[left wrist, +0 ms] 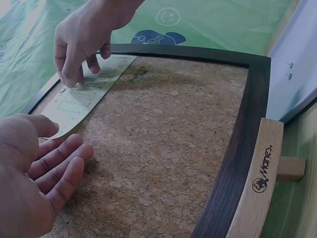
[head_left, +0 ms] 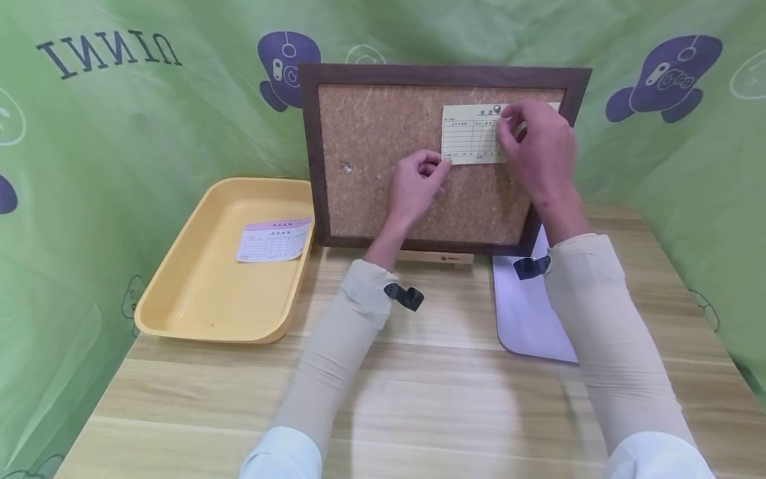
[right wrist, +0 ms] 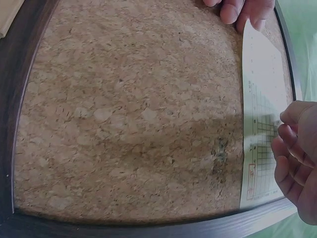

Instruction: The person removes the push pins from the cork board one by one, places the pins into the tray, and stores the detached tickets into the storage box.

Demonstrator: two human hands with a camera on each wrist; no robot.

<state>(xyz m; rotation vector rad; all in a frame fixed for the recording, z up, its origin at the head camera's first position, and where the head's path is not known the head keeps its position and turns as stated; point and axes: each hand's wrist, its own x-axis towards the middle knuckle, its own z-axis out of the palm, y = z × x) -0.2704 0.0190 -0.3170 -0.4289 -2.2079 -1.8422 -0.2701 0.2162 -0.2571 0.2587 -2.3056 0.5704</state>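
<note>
A framed cork board point(head_left: 383, 199) leans upright on the table, with a pale yellow receipt slip point(head_left: 469, 136) against its upper right. My left hand point(head_left: 415, 186) pinches the slip's lower left corner between thumb and fingers. That corner lifts a little off the cork in the right wrist view. Close to the slip's top edge, a round silver pushpin point(head_left: 497, 108) stands on the paper. Right beside this pin, my right hand point(head_left: 541, 150) has its fingertips at the slip, fingers loosely bent. No object shows between them. The hand covers the slip's right part.
A yellow tray point(head_left: 209, 299) on the left holds a white slip and a pink slip point(head_left: 275, 239). Behind my right forearm lies a lilac tray point(head_left: 526, 326); two pins point(left wrist: 290, 69) show on it. A wooden stand point(head_left: 443, 257) supports the board. Green curtain surrounds the table.
</note>
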